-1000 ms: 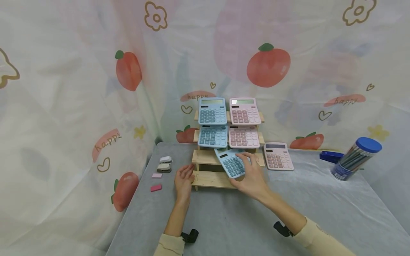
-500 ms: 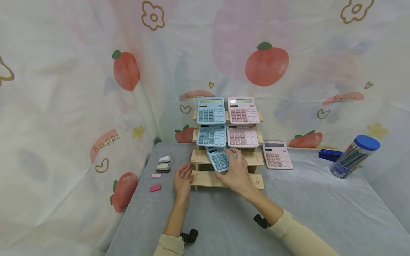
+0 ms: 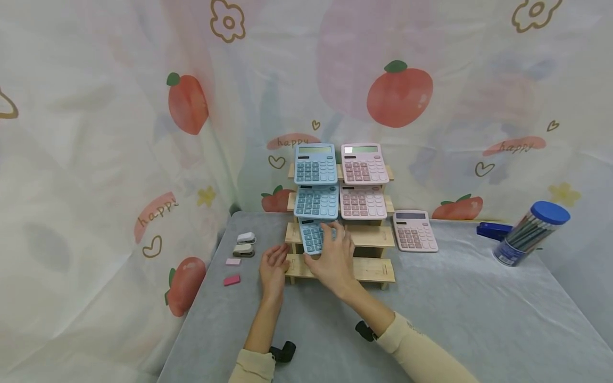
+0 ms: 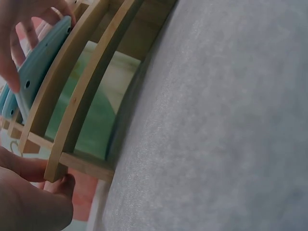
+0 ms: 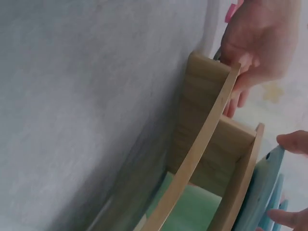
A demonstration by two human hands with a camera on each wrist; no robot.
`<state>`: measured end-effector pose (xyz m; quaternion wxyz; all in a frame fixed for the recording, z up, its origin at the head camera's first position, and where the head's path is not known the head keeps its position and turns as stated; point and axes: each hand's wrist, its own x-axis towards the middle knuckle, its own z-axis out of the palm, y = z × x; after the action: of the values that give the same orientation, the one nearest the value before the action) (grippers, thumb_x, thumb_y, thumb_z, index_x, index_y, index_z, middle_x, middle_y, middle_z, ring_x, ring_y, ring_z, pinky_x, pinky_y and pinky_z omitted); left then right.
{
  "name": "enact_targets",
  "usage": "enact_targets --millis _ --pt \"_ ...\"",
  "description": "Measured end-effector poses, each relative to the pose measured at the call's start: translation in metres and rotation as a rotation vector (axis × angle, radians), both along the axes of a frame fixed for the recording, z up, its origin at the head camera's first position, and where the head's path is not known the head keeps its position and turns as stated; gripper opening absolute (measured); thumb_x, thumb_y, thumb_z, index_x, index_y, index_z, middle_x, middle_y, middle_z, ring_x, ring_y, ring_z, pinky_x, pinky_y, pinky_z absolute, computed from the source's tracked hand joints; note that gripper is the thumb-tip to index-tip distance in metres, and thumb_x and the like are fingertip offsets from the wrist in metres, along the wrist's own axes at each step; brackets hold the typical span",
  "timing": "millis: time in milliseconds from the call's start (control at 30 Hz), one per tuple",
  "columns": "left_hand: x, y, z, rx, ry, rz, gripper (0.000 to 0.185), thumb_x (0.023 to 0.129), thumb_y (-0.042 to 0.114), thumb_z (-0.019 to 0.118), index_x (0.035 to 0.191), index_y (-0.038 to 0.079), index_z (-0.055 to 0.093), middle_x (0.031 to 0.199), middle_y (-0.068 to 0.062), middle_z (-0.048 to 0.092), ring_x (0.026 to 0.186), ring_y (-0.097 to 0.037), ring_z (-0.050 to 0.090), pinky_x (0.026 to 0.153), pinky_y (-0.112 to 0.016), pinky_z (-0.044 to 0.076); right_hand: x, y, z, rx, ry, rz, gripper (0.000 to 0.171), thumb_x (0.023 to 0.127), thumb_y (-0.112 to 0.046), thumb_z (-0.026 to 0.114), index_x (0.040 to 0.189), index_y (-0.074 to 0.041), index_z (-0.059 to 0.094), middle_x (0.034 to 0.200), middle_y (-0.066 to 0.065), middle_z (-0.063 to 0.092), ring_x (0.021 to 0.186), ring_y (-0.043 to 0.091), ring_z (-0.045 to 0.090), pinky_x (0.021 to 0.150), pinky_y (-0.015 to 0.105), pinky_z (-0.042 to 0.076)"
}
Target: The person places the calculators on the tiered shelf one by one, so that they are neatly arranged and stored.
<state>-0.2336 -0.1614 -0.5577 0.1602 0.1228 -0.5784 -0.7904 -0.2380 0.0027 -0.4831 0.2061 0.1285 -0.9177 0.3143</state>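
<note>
A blue calculator [image 3: 312, 240] leans on the left part of the third step of the wooden rack [image 3: 367, 270], just below two more blue ones. My right hand [image 3: 335, 261] grips it by its edges; in the right wrist view a thumb and a finger hold the calculator [image 5: 263, 187]. At the rack's left end, my left hand [image 3: 274, 272] holds the lowest step, thumb and fingers pinching its wooden corner in the left wrist view. Blue calculators [image 3: 316, 165] and pink calculators [image 3: 364, 165] fill the top two steps, blue on the left.
Another pink calculator [image 3: 415, 231] lies right of the rack. Further right are a blue stapler [image 3: 493, 231] and a blue-lidded tub of pencils [image 3: 529, 236]. Left of the rack lie two small staplers [image 3: 245, 244], a pale pink eraser [image 3: 233, 262] and a bright pink eraser [image 3: 232, 280].
My right hand has carried the blue calculator leftward along the third step, and its tilt has straightened. My left hand stays at the rack's left end.
</note>
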Motion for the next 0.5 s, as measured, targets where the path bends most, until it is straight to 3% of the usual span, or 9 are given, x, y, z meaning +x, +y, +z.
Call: enact_targets --millis 167,333,500 --pt "-0.001 0.0 0.002 0.012 0.007 0.012 0.051 0.093 -0.02 0.056 0.142 -0.006 0.047 0.143 -0.022 0.061 0.136 -0.033 0.058 0.089 -0.025 0.053 0.005 -0.01 0.0 0.067 0.021 -0.006 0.087 0.079 -0.044 0.089 0.146 -0.006 0.05 0.148 0.022 0.041 0.132 0.053 0.045 0.105 0.062 0.036" --pt "-0.004 0.0 0.001 0.045 0.021 0.013 0.053 0.091 -0.024 0.055 0.141 -0.009 0.045 0.143 -0.026 0.06 0.136 -0.036 0.057 0.087 -0.027 0.054 0.01 -0.007 0.002 0.059 0.018 0.028 0.086 0.082 -0.046 0.087 0.148 -0.007 0.049 0.151 0.021 0.041 0.134 0.047 0.049 0.101 0.061 0.042" --pt "-0.004 0.0 -0.002 0.026 -0.001 0.011 0.053 0.092 -0.022 0.055 0.142 -0.008 0.046 0.145 -0.026 0.058 0.138 -0.035 0.056 0.096 -0.032 0.054 0.01 0.011 0.002 0.035 0.016 0.053 0.083 0.083 -0.042 0.087 0.148 -0.006 0.05 0.15 0.021 0.046 0.133 0.045 0.052 0.104 0.063 0.043"
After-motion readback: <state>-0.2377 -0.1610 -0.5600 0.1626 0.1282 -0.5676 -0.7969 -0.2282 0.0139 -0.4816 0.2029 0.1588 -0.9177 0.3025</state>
